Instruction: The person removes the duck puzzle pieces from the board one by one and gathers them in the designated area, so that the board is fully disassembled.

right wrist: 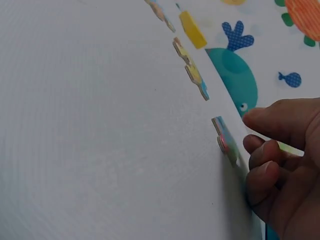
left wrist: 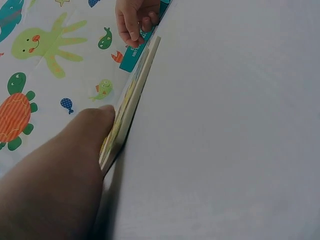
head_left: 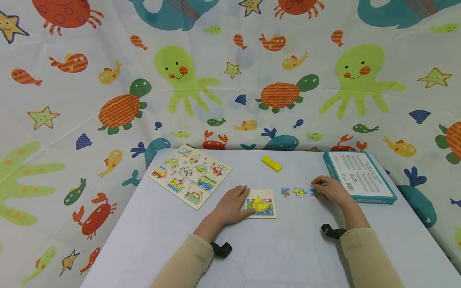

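My left hand [head_left: 232, 206] rests on the left side of a small framed jigsaw puzzle [head_left: 262, 205] with a yellow picture on blue, its fingers extended and its thumb along the lower part. In the left wrist view the thumb [left wrist: 107, 114] lies against the board's face. My right hand [right wrist: 280, 165] hovers beside a blue, pink and green puzzle piece [right wrist: 226, 140], which lies flat on the table. Its fingers are loosely bent, with nothing seen between them and the thumb. Left of that piece lie a yellow puzzle piece [head_left: 299, 192] and a blue and orange puzzle piece [head_left: 285, 192].
A larger board with vehicle pictures [head_left: 197, 162] lies at the back left of the white table [head_left: 277, 256]. At the back stands a yellow block [head_left: 271, 164]. A flat teal and white box [head_left: 360, 176] lies on the right, close to my right hand. Behind hangs a sea-animal cloth [head_left: 223, 52].
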`<state>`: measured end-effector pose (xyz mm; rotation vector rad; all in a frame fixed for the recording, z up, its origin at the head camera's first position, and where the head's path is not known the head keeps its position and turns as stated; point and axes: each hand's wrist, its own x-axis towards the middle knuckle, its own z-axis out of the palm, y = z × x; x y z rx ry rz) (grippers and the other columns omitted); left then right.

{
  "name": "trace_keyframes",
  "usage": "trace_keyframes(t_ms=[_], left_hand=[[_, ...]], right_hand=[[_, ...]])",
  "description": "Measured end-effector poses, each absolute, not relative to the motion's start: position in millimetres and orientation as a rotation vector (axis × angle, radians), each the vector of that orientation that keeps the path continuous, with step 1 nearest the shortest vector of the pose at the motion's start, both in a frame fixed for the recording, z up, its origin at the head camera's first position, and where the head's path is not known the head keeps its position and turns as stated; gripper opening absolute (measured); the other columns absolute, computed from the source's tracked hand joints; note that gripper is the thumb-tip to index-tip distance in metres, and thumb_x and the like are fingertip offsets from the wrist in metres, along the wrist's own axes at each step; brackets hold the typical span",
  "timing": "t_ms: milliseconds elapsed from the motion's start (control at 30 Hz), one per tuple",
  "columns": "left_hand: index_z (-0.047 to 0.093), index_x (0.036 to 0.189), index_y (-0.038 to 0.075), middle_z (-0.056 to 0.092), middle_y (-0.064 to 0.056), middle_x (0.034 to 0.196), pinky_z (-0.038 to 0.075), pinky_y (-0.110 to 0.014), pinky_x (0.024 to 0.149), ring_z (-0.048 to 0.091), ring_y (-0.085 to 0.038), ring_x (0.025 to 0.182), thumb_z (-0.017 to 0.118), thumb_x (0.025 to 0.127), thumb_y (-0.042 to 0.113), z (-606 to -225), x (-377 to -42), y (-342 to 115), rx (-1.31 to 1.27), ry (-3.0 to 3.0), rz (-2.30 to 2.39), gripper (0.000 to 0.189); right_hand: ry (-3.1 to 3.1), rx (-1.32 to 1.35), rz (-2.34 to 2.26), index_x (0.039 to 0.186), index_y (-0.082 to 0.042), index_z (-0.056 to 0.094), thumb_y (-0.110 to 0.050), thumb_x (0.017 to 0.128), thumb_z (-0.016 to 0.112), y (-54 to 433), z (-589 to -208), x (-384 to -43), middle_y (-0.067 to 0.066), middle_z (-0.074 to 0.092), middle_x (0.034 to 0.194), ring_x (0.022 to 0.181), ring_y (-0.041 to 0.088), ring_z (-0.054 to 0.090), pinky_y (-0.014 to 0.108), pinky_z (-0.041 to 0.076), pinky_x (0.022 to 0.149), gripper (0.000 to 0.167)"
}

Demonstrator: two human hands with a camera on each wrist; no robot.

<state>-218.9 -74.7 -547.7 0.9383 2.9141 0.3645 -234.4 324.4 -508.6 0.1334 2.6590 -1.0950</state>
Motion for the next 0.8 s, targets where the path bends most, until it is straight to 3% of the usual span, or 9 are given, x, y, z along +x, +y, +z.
trace_keyframes(t_ms=[133,333,467,700,800], left_hand=[[0.029,0.157,0.017,0.027,-0.001,0.163,0.024,-0.039,0.124,0.023,-0.022,0.152,0.044,0.096,0.066,-546,-218,-74,0.932,2.91,0.373,0.08],[0.029,0.157,0.017,0.027,-0.001,0.163,0.024,-0.039,0.124,0.022,-0.022,0.152,0.044,0.096,0.065,-545,-217,-74,0.93,2.908,0.375,0.079],[0.029,0.157,0.017,0.027,-0.001,0.163,0.024,-0.039,0.124,0.022,-0.022,0.152,0.045,0.096,0.064,-545,-217,-74,0.931,2.908,0.381,0.079],[0.029,0.157,0.017,0.027,-0.001,0.163,0.024,-0.04,0.124,0.023,-0.022,0.152,0.044,0.096,0.065,-546,-218,-75,0.939,2.905,0.383,0.079],[0.029,0.157,0.017,0.027,-0.001,0.163,0.024,-0.04,0.124,0.023,-0.022,0.152,0.043,0.096,0.065,-546,-218,-75,0.939,2.904,0.385,0.079]], right_hand=[[2.674,0.105,-1.072,0.124,-0.012,0.059,-0.043,0.1,0.054,319,-504,-237,0.005,0.058,0.08,0.074,0.02,0.054,0.03,0.043,0.064,0.039],[2.692,0.048,-1.07,0.124,-0.014,0.061,-0.045,0.1,0.054,299,-488,-238,0.011,0.061,0.101,0.08,0.023,0.055,0.03,0.045,0.064,0.039],[2.646,0.002,-1.135,0.124,-0.014,0.061,-0.04,0.1,0.056,279,-478,-237,0.019,0.06,0.095,0.077,0.029,0.056,0.032,0.046,0.056,0.036],[2.578,-0.145,-1.212,0.121,-0.009,0.062,-0.03,0.1,0.059,238,-469,-236,0.014,0.061,0.115,0.079,0.027,0.058,0.034,0.05,0.068,0.03],[2.548,-0.185,-1.219,0.119,-0.01,0.064,-0.028,0.099,0.06,221,-470,-236,0.013,0.062,0.114,0.077,0.027,0.059,0.034,0.051,0.069,0.028]])
